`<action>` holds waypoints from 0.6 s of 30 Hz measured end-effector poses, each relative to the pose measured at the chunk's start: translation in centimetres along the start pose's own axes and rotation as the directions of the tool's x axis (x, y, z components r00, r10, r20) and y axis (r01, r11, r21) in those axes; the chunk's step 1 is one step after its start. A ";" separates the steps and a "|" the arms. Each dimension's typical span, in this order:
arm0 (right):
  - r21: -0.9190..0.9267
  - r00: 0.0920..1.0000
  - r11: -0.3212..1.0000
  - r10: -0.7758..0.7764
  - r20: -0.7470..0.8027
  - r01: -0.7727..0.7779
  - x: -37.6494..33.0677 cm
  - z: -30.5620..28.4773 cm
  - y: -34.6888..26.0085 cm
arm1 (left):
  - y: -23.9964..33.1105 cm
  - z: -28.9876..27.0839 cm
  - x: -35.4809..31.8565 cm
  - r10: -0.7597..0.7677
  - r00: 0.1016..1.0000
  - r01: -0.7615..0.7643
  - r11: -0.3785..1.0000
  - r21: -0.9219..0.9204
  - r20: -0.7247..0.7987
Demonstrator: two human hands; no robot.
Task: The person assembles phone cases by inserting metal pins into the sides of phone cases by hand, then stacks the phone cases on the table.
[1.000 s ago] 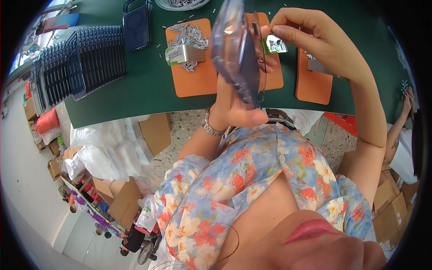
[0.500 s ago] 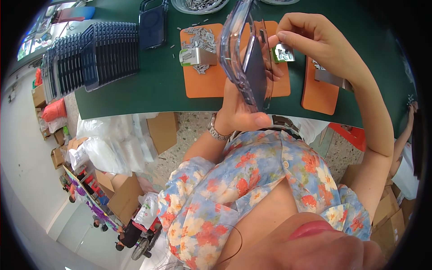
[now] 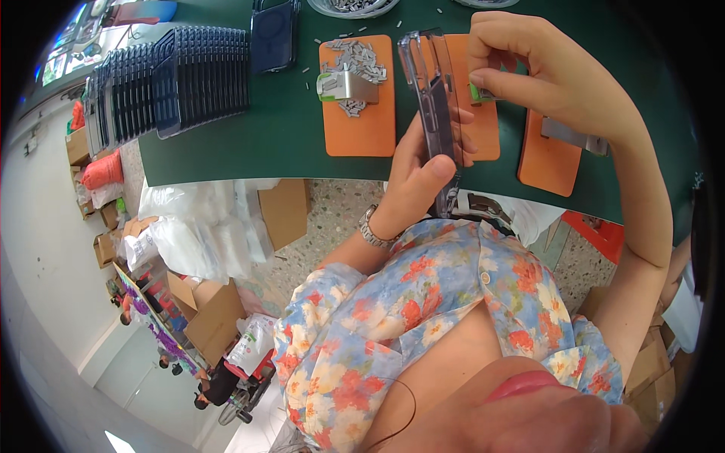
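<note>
A clear phone case with a dark back [image 3: 436, 113] stands edge-on in my left hand [image 3: 417, 172], thumb on the near side and fingers behind. Just to its right, my right hand [image 3: 540, 72] is closed with thumb and forefinger together over the middle orange board [image 3: 483, 140]. Whatever lies between those fingertips is too small or hidden to name. Under them shows the green edge [image 3: 477, 93] of a holder, mostly covered by the hand. On the left orange board [image 3: 359, 140], small grey pieces [image 3: 366, 60] lie heaped around a bent metal holder [image 3: 356, 87].
A long row of dark phone cases [image 3: 200, 83] stands at the left of the green table [image 3: 287, 143]. Another dark case [image 3: 273, 36] lies beside it. Bowls of grey pieces [image 3: 355, 7] sit at the far edge. A third orange board [image 3: 547, 166] with a metal holder is under my right forearm.
My left hand has lowered the case and turned it more edge-on. My right hand has drawn away from the case's edge, onto the holder on the middle board.
</note>
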State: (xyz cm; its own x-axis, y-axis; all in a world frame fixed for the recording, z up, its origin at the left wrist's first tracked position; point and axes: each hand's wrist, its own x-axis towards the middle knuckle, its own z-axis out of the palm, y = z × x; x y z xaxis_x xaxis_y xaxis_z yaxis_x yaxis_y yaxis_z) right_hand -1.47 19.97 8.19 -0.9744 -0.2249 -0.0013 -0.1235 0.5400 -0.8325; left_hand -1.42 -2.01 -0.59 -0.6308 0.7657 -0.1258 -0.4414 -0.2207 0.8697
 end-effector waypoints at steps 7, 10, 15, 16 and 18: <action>-0.080 0.986 0.989 0.129 0.105 -0.121 0.5 -1.4 -1.6 | -0.6 -0.5 -0.1 -0.048 0.998 0.047 0.999 0.004 0.031; 0.016 0.992 0.999 0.030 0.123 -0.032 0.9 -1.0 0.2 | -0.8 -0.6 -0.3 -0.087 0.996 0.088 0.996 -0.019 0.032; 0.029 0.990 0.997 -0.077 0.117 0.074 -0.4 -2.1 -1.7 | -1.2 0.4 0.0 -0.155 0.987 0.159 0.984 -0.081 0.047; -0.070 1.000 0.997 -0.016 0.024 0.017 -0.8 -2.0 -2.1 | -1.1 0.5 0.1 -0.183 0.982 0.186 0.978 -0.099 0.045; -0.139 0.999 0.990 0.003 -0.046 -0.009 -0.6 -0.9 -2.5 | -0.7 -0.2 -0.3 -0.202 0.979 0.203 0.979 -0.029 0.011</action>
State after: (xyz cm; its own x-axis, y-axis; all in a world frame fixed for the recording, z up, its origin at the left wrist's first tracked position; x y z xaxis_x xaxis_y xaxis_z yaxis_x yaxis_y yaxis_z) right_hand -0.74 19.46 10.74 -0.9824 -0.1855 0.0223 -0.1397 0.6495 -0.7474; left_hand -1.08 -2.17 -1.25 -0.5214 0.8011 -0.2939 -0.5781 -0.0783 0.8122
